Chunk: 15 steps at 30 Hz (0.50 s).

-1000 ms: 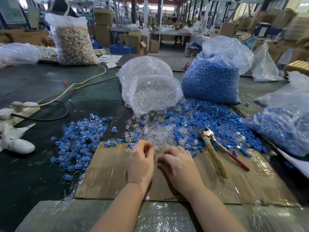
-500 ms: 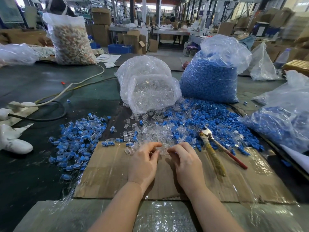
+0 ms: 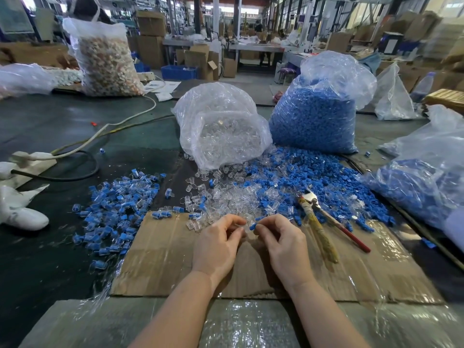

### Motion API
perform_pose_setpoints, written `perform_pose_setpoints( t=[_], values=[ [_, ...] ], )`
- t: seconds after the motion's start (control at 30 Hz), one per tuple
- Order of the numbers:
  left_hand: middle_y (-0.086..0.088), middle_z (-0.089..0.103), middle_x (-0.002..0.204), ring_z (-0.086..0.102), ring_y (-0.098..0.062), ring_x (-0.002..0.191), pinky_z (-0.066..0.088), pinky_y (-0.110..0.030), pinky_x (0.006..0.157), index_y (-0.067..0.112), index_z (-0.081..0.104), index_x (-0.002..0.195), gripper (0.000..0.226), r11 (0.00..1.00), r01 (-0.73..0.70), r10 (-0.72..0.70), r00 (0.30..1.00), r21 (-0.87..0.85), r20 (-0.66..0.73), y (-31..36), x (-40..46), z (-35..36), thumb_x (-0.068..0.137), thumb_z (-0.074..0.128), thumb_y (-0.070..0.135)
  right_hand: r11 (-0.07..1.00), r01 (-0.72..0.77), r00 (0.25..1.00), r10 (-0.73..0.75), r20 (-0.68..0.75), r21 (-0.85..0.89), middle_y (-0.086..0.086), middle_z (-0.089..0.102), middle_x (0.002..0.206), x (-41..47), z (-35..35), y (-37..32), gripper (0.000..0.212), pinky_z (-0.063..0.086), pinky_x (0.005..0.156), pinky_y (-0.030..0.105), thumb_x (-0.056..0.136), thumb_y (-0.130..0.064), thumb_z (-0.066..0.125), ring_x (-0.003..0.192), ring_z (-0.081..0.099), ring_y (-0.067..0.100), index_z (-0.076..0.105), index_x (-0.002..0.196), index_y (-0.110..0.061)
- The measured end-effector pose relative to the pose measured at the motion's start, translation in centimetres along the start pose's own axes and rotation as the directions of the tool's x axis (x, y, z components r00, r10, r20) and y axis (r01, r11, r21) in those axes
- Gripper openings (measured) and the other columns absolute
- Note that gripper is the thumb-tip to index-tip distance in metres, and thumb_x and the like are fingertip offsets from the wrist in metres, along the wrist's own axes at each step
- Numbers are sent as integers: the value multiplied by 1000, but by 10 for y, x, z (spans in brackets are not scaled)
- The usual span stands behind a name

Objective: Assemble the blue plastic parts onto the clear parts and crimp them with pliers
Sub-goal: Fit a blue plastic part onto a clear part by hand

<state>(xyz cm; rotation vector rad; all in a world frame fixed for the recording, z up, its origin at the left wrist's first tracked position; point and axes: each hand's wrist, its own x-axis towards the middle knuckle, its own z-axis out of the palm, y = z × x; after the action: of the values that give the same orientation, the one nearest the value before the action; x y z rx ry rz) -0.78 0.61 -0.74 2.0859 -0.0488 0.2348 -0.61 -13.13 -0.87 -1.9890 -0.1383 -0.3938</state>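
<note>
My left hand (image 3: 218,243) pinches a small clear part (image 3: 245,227) above the cardboard sheet (image 3: 160,257). Facing it, my right hand (image 3: 283,242) pinches a small blue part (image 3: 253,226) right against the clear one. Loose clear parts (image 3: 226,197) and loose blue parts (image 3: 301,177) lie heaped just beyond my fingers. A pile of assembled blue-and-clear pieces (image 3: 113,209) sits to the left. The pliers (image 3: 324,219), with one red handle and one wrapped handle, lie on the cardboard to the right of my right hand.
A bag of clear parts (image 3: 221,129) and a bag of blue parts (image 3: 313,109) stand behind the heaps. Another bag with blue parts (image 3: 421,182) lies at the right. A power strip with cables (image 3: 32,156) and white gloves (image 3: 20,212) lie at the left.
Both hands have lifted slightly off the heap and drawn together; the left now pinches a clear part and the right a blue part, held tip to tip.
</note>
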Motion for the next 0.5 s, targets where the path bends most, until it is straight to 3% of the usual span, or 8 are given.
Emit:
perform_pose_setpoints(
  t=[0.07, 0.2, 0.5],
  values=[
    [21, 66, 74, 62, 9, 74, 52, -21, 76, 41, 58, 80, 26, 1000, 19, -19, 1000, -23, 9, 0, 0, 0, 89, 60, 18, 1000, -9, 1000, 10, 23, -26, -12, 66, 67, 0, 0, 0, 17, 47, 61, 14, 85, -10, 66, 63, 61, 0, 61, 76, -24],
    [18, 68, 74, 65, 3, 75, 54, -31, 80, 36, 61, 80, 24, 995, 43, -41, 999, -85, 23, 0, 0, 1, 89, 60, 14, 983, 41, 998, -31, 59, -177, -8, 62, 70, -1, 1, -1, 10, 47, 65, 33, 88, -23, 63, 67, 56, 13, 59, 80, -19],
    [11, 70, 74, 68, -5, 77, 55, -41, 82, 33, 62, 79, 26, 980, 84, -81, 996, -183, 24, -3, 2, 1, 86, 62, 8, 901, 158, 987, -149, 53, -403, -4, 61, 75, -4, 2, -3, 16, 36, 64, 27, 90, -28, 58, 74, 53, 16, 57, 79, -16]
  ],
)
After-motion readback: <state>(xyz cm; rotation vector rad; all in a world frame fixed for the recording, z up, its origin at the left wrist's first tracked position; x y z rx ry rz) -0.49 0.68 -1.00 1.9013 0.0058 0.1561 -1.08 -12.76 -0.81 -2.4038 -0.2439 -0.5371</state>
